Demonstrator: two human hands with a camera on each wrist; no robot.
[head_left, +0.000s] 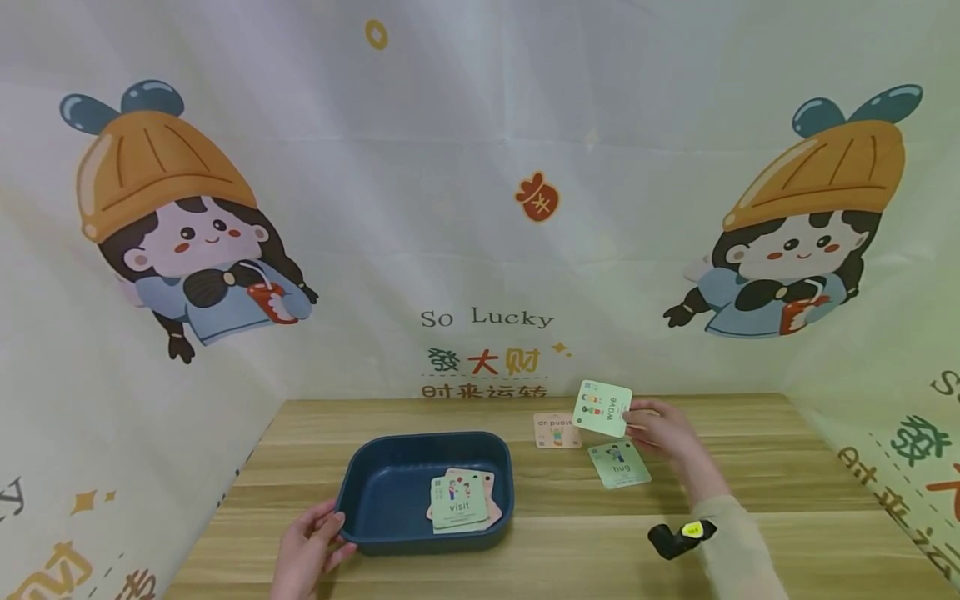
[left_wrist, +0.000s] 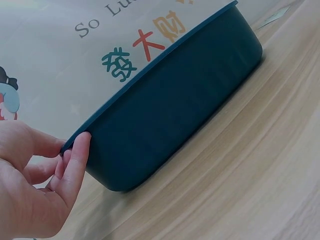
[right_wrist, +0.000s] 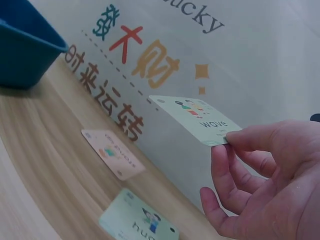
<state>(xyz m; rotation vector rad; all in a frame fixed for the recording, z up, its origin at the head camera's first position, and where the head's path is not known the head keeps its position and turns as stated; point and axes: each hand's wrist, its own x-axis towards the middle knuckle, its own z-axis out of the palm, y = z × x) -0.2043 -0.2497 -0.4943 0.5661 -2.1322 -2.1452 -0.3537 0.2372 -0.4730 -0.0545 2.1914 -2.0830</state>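
In the head view my right hand (head_left: 660, 429) pinches a green "wave" flash card (head_left: 602, 408) by its edge, raised above the table. The right wrist view shows the thumb on top of that card (right_wrist: 197, 120) and fingers beneath. Below it lie a green "hug" card (head_left: 619, 465) and a pink "stand up" card (head_left: 557, 431), which is upside down to me. My left hand (head_left: 311, 537) grips the near left corner of a dark blue plastic bin (head_left: 427, 546), thumb at the rim. Inside the bin, a green "visit" card (head_left: 459, 502) tops a small pile with pink cards.
The wooden table (head_left: 577, 550) runs back to a printed cloth backdrop (head_left: 480, 233) with cartoon girls and lettering. A black strap with a yellow label (head_left: 692, 530) sits on my right sleeve (head_left: 738, 550).
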